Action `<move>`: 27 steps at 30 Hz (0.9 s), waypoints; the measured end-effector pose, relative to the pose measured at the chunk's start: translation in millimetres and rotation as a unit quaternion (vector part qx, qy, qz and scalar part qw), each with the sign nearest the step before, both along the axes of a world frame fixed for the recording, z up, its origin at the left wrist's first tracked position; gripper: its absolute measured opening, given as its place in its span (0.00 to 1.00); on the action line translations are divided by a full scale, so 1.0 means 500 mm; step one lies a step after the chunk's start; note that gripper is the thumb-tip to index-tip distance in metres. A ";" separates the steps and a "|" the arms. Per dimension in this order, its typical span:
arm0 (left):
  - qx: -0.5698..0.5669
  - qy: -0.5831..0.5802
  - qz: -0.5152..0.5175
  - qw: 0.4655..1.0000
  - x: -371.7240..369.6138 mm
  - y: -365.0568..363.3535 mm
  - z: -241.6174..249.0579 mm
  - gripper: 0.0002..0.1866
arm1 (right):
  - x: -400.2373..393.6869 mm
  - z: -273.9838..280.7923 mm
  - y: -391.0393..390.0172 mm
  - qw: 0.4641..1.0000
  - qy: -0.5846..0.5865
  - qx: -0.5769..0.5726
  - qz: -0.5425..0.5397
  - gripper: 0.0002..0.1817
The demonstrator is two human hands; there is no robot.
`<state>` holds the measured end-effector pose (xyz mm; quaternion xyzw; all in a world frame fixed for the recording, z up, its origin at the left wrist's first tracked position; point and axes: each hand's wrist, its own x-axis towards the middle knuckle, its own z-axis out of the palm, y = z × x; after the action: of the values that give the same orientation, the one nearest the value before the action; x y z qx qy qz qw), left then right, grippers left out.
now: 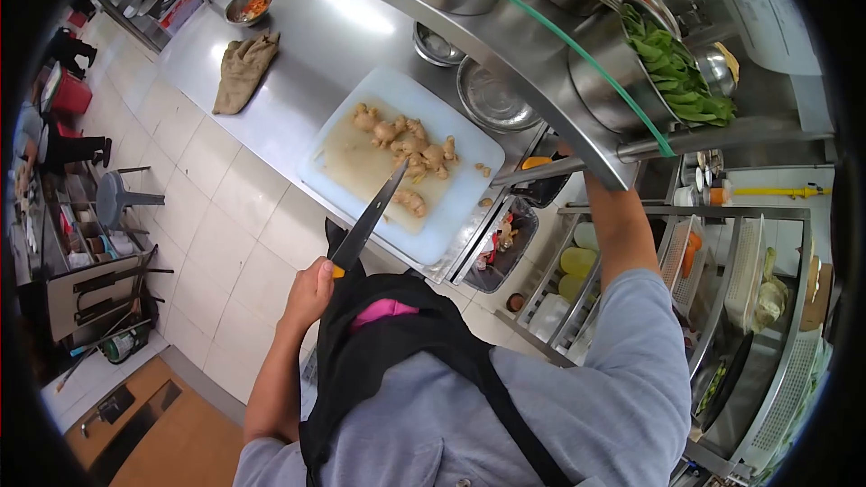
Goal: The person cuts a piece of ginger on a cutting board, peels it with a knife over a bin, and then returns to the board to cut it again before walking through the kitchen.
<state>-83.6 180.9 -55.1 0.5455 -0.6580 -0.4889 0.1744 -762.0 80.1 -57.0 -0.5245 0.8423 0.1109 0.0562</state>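
My left hand (312,287) is closed round the yellow handle of a long kitchen knife (369,219). The blade slants up over a white cutting board (356,92), its tip beside the ginger. Several knobbly pieces of ginger (410,142) lie on the wet board, with one separate piece of ginger (409,203) nearer me and small bits by the right edge. My right forearm (622,225) stretches forward beneath the steel shelf edge. That hand is mostly hidden behind the shelf, so its fingers and anything in them cannot be made out. A yellow-orange object (537,162) is near it.
Metal bowls (498,95) stand behind the board; a brown cloth (245,72) and a bowl of orange shreds (248,7) lie farther left. Overhead, a shelf (541,63) carries pots and leafy greens (672,72). A waste bin (502,248) sits below the counter. Other people are at left.
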 end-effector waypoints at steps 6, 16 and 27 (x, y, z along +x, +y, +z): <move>0.039 -0.017 0.006 0.999 -0.001 -0.013 -0.016 0.29 | -0.029 -0.094 -0.037 0.996 -0.051 -0.068 0.005 0.17; 0.080 0.063 0.107 0.989 0.006 -0.017 -0.027 0.21 | 0.416 0.044 0.280 0.933 -0.356 0.048 -0.013 0.14; -0.055 0.065 0.144 0.986 -0.091 -0.053 0.066 0.15 | 0.750 -0.143 0.112 0.913 -0.324 -0.195 0.155 0.23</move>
<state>-129.2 154.6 -22.3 0.5913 -0.5857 -0.4562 0.3150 -386.8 136.2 -128.4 -0.6563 0.6908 -0.2243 0.2045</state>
